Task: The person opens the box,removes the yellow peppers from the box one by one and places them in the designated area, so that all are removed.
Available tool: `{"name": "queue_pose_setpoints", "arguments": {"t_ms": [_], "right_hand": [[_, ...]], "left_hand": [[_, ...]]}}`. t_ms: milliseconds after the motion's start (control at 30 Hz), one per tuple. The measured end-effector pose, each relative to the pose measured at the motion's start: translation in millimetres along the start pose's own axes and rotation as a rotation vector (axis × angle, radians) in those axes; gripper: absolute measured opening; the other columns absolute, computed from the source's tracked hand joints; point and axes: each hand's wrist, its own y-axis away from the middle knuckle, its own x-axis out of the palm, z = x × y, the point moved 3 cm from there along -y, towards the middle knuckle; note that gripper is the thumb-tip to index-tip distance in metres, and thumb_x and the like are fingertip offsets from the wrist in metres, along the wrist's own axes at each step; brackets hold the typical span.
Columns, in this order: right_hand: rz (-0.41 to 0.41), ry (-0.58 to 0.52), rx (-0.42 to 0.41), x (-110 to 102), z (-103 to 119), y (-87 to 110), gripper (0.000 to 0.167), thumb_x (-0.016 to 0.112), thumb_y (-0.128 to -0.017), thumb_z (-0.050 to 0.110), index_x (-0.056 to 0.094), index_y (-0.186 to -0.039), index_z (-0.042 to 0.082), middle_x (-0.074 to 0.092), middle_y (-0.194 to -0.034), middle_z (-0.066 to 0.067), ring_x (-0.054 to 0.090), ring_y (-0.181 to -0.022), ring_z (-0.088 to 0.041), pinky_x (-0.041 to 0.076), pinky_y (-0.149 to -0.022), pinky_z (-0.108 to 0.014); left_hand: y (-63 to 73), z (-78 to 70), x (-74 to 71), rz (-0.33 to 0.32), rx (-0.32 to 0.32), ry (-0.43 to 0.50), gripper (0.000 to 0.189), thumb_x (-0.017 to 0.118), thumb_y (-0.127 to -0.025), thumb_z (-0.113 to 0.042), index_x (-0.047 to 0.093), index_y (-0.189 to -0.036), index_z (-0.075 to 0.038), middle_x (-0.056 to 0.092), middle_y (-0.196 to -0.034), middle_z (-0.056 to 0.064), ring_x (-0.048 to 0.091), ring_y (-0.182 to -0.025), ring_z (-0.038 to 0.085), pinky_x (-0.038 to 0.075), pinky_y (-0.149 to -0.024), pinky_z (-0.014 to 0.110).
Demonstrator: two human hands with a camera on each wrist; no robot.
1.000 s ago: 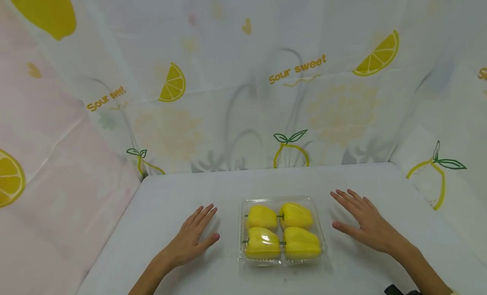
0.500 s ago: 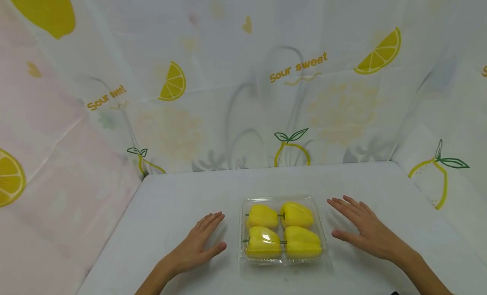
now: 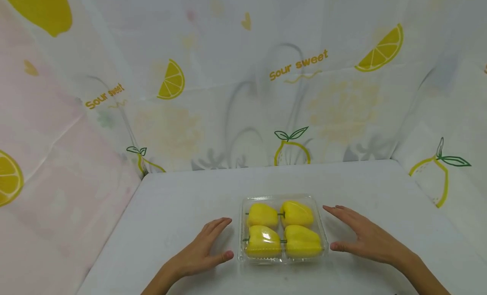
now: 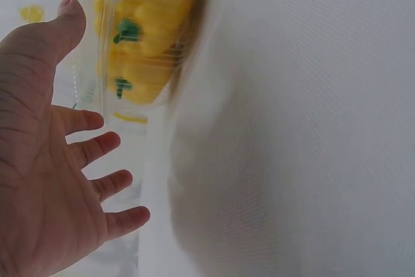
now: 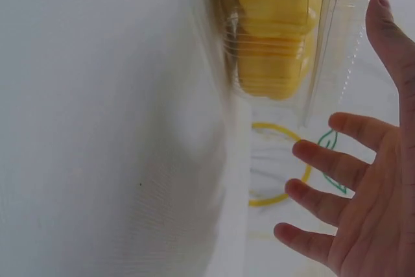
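Head view: a clear plastic box (image 3: 282, 261), apparently closed, lies flat on the white surface (image 3: 198, 198), between the person's two hands and touching neither. Inside, four yellow peppers (image 3: 263, 243) rest on their sides in two rows of two; their green stems (image 3: 283, 241) all point toward the person's left. The shared direction probably reflects packing, since blunt ends and stems then nest one behind another and every pepper fits the same space. The box walls would serve to keep them from rolling.

The left hand (image 3: 201, 253) is held just beside the box's left wall, and the right hand (image 3: 370, 241) just beside the right wall. Both are empty, grasping nothing, with thumb and fingers apart and palms turned inward. Such mirrored placement seems to suit a light, broad object, offering even support at opposite sides.

Left wrist and right wrist views: fingers (image 4: 97, 149) are spread, and both palms are held above the level of the surface. The box rim lies beside each thumb, without visible contact in the head view. Behind stands a lemon-printed cloth (image 3: 213, 117), presumably hung as a backdrop.
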Motion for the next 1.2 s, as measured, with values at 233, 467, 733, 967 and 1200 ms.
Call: {"name": "queue_pose_setpoints", "arguments": {"t_ms": [233, 467, 733, 967, 1200], "right_hand": [[0.022, 0.011, -0.023, 3.2, 5.3, 0.8, 0.087, 0.077, -0.075, 0.061, 0.042, -0.149, 0.031, 0.049, -0.145, -0.004, 0.048, -0.128, -0.034, 0.045, -0.091, -0.061], [0.034, 0.029, -0.027, 6.8, 7.4, 1.2, 0.083, 0.073, -0.076, 0.065, 0.045, -0.147, 0.032, 0.049, -0.144, 0.007, 0.052, -0.125, -0.024, 0.049, -0.091, -0.053], [0.045, 0.024, -0.051, 8.1, 8.8, 1.6, 0.081, 0.072, -0.079, 0.062, 0.045, -0.148, 0.029, 0.055, -0.138, 0.010, 0.057, -0.119, -0.017, 0.051, -0.088, -0.050], [0.082, -0.032, -0.075, 9.0, 8.4, 0.8, 0.081, 0.072, -0.082, 0.058, 0.040, -0.150, 0.029, 0.062, -0.127, 0.006, 0.060, -0.112, -0.021, 0.052, -0.083, -0.053], [0.092, -0.030, -0.069, 8.6, 8.9, 1.3, 0.081, 0.071, -0.083, 0.058, 0.039, -0.151, 0.029, 0.063, -0.123, 0.010, 0.061, -0.110, -0.018, 0.052, -0.082, -0.050]], "left_hand": [[1.8, -5.3, 2.3, 0.042, 0.017, 0.040, 0.092, 0.070, -0.084, -0.058, 0.024, -0.157, -0.024, 0.023, -0.159, 0.004, 0.023, -0.143, 0.023, 0.033, -0.105, 0.060], [1.3, -7.6, 4.8, 0.039, 0.053, 0.076, 0.099, 0.076, -0.079, -0.057, 0.025, -0.156, -0.024, 0.023, -0.159, 0.006, 0.023, -0.144, 0.023, 0.033, -0.106, 0.059], [-0.5, -9.0, 12.1, 0.036, 0.072, 0.091, 0.101, 0.080, -0.076, -0.056, 0.026, -0.155, -0.024, 0.025, -0.157, 0.003, 0.023, -0.144, 0.023, 0.032, -0.107, 0.057], [-2.8, -11.5, 14.4, 0.009, 0.079, 0.095, 0.098, 0.081, -0.076, -0.053, 0.029, -0.153, -0.022, 0.031, -0.153, -0.002, 0.027, -0.142, 0.022, 0.032, -0.108, 0.056], [-5.0, -13.1, 15.2, -0.005, 0.074, 0.099, 0.096, 0.081, -0.076, -0.053, 0.030, -0.151, -0.022, 0.034, -0.149, -0.007, 0.030, -0.140, 0.021, 0.034, -0.107, 0.055]]}}
